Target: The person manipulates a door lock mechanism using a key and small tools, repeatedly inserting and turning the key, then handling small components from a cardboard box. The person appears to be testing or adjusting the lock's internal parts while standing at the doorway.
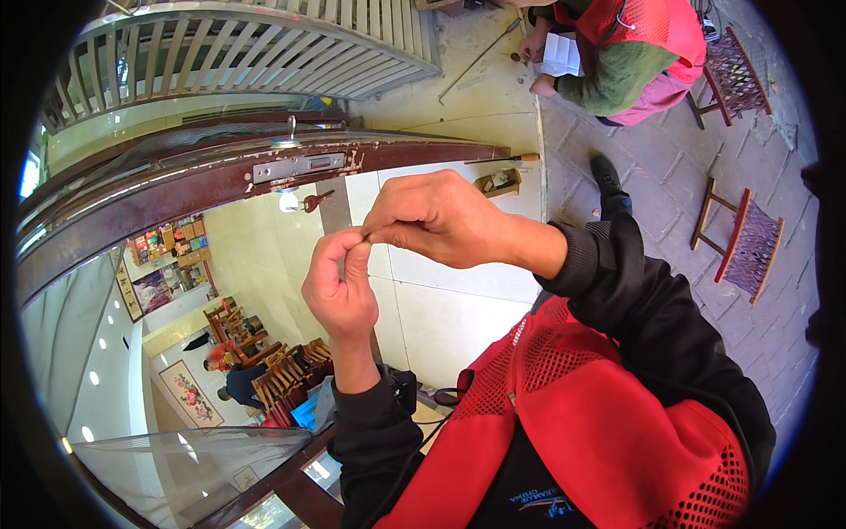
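My left hand (342,295) and my right hand (441,219) meet fingertip to fingertip in front of the door. Both are closed in a pinch, and a tiny dark bit shows between the tips, too small to name. Just beyond them runs the edge of a worn dark-red door (388,159). A metal lock plate (298,167) is set into that edge. On the near side of the door, a key with a dark-red head (317,201) hangs at the lock cylinder (288,201). Another key (292,130) stands on the far side.
A wooden-handled tool (527,158) and a small open box of parts (499,182) lie beyond my right hand. A co-worker in a red vest (648,44) holds white paper (561,55). Folding stools (753,247) stand at right; a slatted railing (238,53) is at far left.
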Available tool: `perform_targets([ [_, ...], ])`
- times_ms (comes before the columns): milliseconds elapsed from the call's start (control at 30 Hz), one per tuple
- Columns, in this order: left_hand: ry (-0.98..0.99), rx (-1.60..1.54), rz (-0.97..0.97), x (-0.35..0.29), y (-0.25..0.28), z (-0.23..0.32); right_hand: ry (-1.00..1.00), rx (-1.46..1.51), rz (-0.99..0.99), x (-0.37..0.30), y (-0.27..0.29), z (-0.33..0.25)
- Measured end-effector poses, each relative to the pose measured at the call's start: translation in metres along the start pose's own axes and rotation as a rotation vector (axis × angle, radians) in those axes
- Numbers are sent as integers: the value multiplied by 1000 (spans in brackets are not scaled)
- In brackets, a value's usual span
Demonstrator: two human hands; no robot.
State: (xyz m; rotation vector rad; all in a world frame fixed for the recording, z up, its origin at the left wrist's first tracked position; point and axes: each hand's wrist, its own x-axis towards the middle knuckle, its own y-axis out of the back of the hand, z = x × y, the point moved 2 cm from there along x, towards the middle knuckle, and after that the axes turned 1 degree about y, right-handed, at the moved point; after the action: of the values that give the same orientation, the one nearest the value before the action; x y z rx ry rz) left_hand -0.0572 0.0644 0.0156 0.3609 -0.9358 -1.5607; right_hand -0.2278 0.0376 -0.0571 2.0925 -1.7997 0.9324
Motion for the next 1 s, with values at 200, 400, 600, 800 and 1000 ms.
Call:
perform_targets([
  [200,91,-122,-27,0,-1,1,27,-55,-26,1,2,0],
  [400,167,-299,-60,-2,-1,-1,1,26,37,0,0,1],
  [600,183,-269,-63,-3,-3,0,9,-7,13,-3,3,1],
  [800,190,-282,-85,-3,-6,5,95,-113,13,-6,4,0],
  [1000,117,2,-54,-2,-8,11,154,-245,-8,-9,2,0],
])
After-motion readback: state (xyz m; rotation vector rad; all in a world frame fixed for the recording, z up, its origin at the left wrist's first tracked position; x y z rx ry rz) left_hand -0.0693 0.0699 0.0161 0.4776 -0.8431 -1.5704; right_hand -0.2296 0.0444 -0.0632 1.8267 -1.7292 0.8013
